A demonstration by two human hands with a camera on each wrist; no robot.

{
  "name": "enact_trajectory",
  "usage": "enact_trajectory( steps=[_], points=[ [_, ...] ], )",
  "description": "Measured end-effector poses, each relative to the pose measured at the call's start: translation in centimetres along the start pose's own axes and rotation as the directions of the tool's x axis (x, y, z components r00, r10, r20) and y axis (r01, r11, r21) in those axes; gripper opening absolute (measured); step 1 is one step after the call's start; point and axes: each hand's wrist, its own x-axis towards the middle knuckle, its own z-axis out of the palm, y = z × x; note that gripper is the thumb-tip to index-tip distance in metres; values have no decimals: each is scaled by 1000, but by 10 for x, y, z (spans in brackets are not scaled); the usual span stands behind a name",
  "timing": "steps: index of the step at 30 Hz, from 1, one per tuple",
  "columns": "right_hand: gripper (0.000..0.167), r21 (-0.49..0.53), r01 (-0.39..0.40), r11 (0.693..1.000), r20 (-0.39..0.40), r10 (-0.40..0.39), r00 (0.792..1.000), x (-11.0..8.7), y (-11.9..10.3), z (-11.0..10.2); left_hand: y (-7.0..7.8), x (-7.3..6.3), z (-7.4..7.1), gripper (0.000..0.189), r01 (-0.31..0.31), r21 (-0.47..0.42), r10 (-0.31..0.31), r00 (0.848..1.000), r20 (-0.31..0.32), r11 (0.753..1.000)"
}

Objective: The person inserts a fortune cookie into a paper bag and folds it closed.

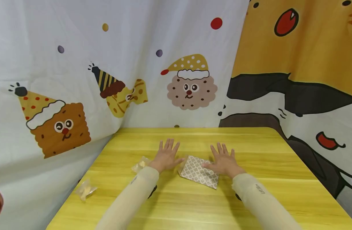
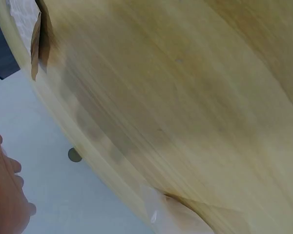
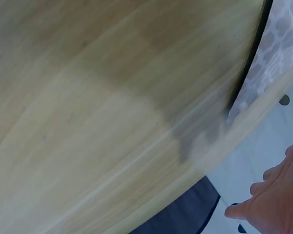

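Observation:
A flat paper packet (image 1: 198, 172) with a grey and white lattice pattern lies on the table between the two hands. My left hand (image 1: 165, 158) is to its left, fingers spread and straight, holding nothing. On the other side my right hand (image 1: 225, 162) is spread too, and its thumb overlaps the packet's edge in the head view; whether it touches cannot be told. Each wrist view catches a hand, left (image 2: 7, 195) and right (image 3: 276, 202), at the frame's edge, with shadows on the wood. Part of the packet (image 3: 278, 58) shows in the right wrist view.
A small clear plastic bag (image 1: 142, 164) with something pale yellow inside lies just left of the left hand. Another such bag (image 1: 86, 189) sits near the left edge of the yellow wooden table (image 1: 193, 209). A cartoon-printed curtain (image 1: 141, 38) hangs behind.

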Motion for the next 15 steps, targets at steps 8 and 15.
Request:
enact_trajectory(
  steps=[8, 15],
  points=[
    [103, 23, 18, 1000, 9, -18, 1000, 4, -12, 11, 7, 3, 2, 82, -28, -37, 29, 999, 20, 999],
    [107, 38, 34, 999, 26, -35, 999, 6, -20, 27, 15, 4, 10, 85, -56, -61, 59, 997, 51, 997]
  ],
)
